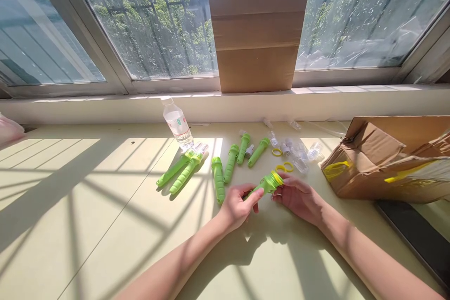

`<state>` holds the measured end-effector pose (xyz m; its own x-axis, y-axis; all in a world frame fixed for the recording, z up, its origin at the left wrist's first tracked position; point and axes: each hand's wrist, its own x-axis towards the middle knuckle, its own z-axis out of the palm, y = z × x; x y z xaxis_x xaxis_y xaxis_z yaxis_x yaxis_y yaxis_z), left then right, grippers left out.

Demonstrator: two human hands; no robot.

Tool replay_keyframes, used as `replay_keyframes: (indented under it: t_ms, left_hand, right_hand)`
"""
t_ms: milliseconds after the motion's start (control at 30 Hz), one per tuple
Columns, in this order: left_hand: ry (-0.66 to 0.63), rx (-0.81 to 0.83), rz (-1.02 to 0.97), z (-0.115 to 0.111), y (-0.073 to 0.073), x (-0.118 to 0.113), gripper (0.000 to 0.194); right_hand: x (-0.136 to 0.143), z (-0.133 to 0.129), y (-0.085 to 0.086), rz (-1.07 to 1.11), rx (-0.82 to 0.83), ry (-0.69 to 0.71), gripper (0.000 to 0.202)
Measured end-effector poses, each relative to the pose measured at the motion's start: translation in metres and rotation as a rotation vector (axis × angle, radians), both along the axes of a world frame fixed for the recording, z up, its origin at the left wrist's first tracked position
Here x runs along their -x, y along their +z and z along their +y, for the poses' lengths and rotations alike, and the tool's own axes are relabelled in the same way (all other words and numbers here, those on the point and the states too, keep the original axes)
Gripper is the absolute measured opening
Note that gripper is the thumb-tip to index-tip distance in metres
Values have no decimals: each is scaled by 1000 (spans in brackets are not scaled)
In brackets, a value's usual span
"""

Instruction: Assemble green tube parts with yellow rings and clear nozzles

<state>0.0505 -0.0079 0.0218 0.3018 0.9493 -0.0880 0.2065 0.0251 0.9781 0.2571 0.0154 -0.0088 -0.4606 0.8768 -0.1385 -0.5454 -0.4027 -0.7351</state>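
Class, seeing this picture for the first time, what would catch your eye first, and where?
First, probably the bright green handle in the left hand, near the centre, with the right hand at its yellow-ringed end. More green handles lie beyond, on the table. A clear bottle stands behind the leftmost two, and a brown cardboard sheet covers part of the window.
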Motion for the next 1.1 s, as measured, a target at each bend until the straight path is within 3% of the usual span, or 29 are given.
replay_keyframes:
  t_ms: [567, 800, 967, 1100]
  left_hand:
    - [-58, 51, -27, 1, 0, -1, 52]
    - [67, -29, -20, 2, -9, -3, 39]
    - [86, -117, -24, 3, -8, -4, 29]
    - [77, -95, -24, 3, -8, -5, 30]
  right_hand:
    - [-2, 1, 1, 1, 24, 20, 17]
    - [-1, 2, -2, 3, -3, 16, 20]
    - [1, 1, 1, 21, -8, 23, 19]
    - [1, 1, 1, 25, 4, 19, 15]
